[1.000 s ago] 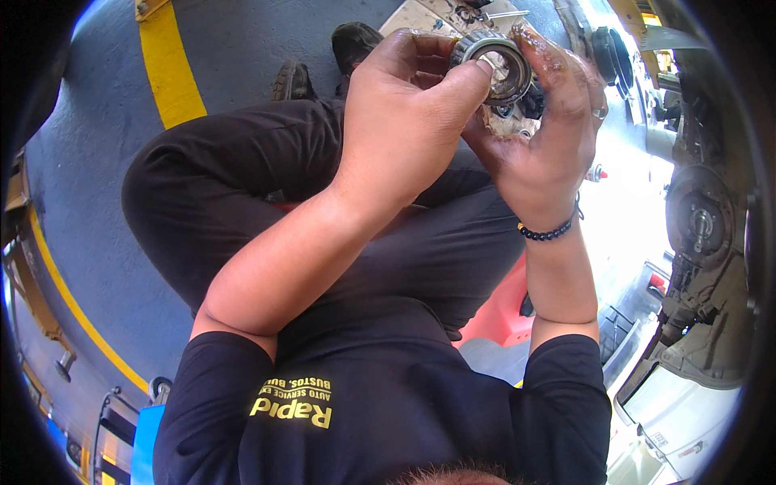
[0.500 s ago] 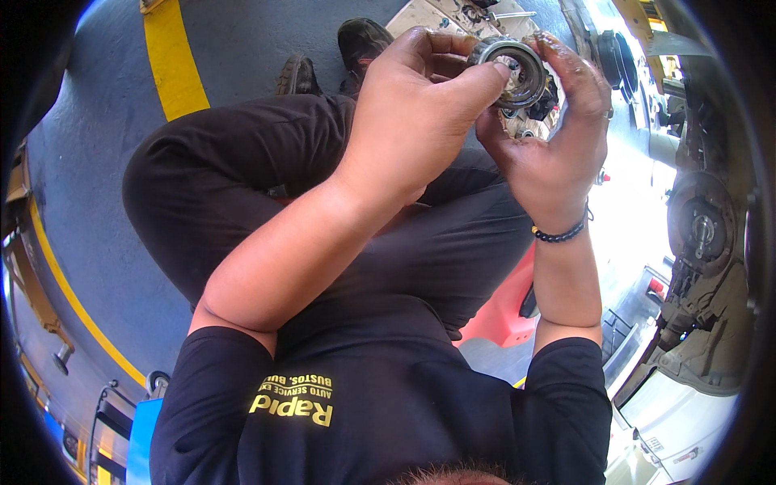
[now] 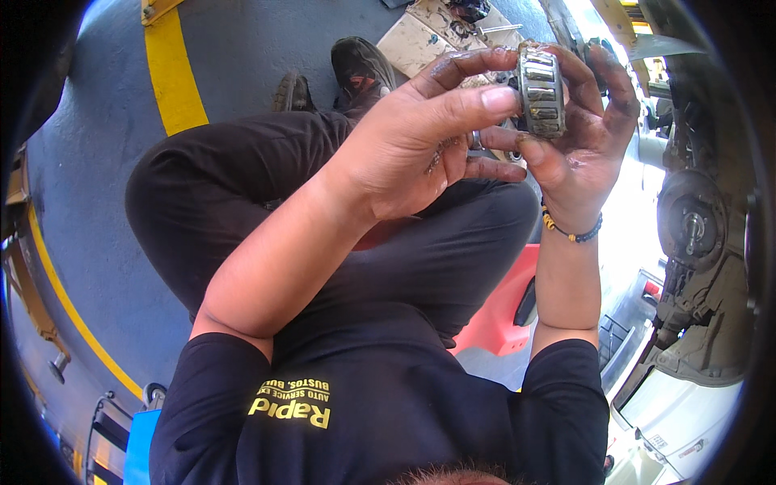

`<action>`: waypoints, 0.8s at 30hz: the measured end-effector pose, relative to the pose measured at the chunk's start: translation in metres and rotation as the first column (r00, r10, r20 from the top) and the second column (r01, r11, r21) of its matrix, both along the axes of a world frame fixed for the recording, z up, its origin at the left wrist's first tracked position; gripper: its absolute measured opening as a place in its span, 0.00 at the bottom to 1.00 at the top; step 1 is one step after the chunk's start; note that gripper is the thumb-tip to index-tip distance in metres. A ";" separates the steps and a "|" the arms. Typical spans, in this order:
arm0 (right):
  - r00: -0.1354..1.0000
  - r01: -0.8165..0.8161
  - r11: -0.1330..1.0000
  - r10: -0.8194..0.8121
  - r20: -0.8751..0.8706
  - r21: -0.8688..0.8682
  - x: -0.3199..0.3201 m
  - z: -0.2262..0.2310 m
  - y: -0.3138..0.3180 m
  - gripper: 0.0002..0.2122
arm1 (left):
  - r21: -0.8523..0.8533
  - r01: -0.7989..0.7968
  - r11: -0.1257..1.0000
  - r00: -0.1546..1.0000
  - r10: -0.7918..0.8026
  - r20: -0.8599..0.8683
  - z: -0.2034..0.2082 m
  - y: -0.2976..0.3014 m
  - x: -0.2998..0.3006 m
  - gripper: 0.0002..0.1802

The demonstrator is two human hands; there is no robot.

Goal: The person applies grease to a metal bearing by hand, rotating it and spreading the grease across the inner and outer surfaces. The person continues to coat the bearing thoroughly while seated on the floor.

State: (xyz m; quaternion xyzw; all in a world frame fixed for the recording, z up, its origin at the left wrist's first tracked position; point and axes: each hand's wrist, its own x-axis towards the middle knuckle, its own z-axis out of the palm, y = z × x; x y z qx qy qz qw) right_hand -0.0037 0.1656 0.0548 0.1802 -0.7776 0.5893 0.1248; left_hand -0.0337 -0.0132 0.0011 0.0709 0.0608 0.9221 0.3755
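A metal tapered roller bearing (image 3: 541, 90), dark with grease, is raised in front of me and turned on edge so the rollers round its side show. My left hand (image 3: 428, 133) has its thumb and index finger against the bearing's left side, with the lower fingers curled beneath. From the right, my right hand (image 3: 588, 141) holds it, thumb at the lower edge and fingers bent behind the ring. Both hands carry dark grease. Part of the bearing's left face is hidden by my left fingers.
Beyond my hands, a grease-stained cardboard sheet (image 3: 416, 44) on the floor bears dark greasy parts and a metal tool (image 3: 501, 28). A vehicle's wheel hub (image 3: 693, 229) is at the right. Under me is a red seat (image 3: 501, 319). A blue object (image 3: 141, 444) stands lower left.
The bearing has turned from showing its open ring face to showing its rollers edge-on. My right hand has rotated palm-up and shifted right; my left thumb has come out of the ring.
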 end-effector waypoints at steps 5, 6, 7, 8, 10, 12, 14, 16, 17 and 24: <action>0.992 -0.037 0.986 0.055 -0.110 0.160 -0.005 0.001 0.009 0.45 | -0.030 -0.015 0.999 1.000 0.015 -0.006 0.000 0.000 0.003 0.27; 0.986 -0.043 0.977 0.075 -0.148 0.211 -0.008 0.001 0.010 0.45 | -0.029 -0.006 1.000 1.000 0.006 -0.008 -0.001 0.000 0.002 0.28; 0.978 -0.046 0.964 0.096 -0.185 0.261 -0.010 0.002 0.011 0.45 | -0.029 0.003 1.000 1.000 -0.003 -0.010 -0.001 -0.001 0.002 0.28; 0.971 -0.062 0.959 0.122 -0.206 0.276 -0.013 0.002 0.012 0.45 | -0.028 0.013 1.000 1.000 -0.013 -0.012 -0.002 -0.001 0.001 0.28; 0.953 -0.085 0.947 0.168 -0.252 0.311 -0.017 0.006 0.011 0.44 | -0.038 0.025 0.999 1.000 -0.025 -0.014 -0.003 -0.003 0.000 0.30; 0.950 -0.078 0.908 0.193 -0.245 0.412 -0.020 0.015 0.011 0.43 | -0.038 0.035 0.999 0.999 -0.036 -0.024 -0.004 -0.004 -0.002 0.33; 0.939 -0.107 0.880 0.242 -0.243 0.463 -0.022 0.019 0.015 0.42 | -0.027 0.042 0.999 0.998 -0.043 -0.044 -0.004 -0.005 -0.002 0.35; 0.917 -0.170 0.867 0.313 -0.246 0.469 -0.025 0.020 0.021 0.42 | 0.014 0.064 0.998 0.995 -0.063 -0.075 -0.005 -0.004 -0.002 0.37; 0.918 -0.176 0.851 0.323 -0.229 0.494 -0.024 0.025 0.020 0.41 | 0.034 0.076 0.997 0.993 -0.072 -0.090 -0.006 -0.003 -0.002 0.37; 0.926 -0.160 0.781 0.331 -0.182 0.604 -0.015 0.039 0.013 0.42 | 0.049 0.114 0.992 0.981 -0.105 -0.163 -0.012 -0.006 -0.001 0.40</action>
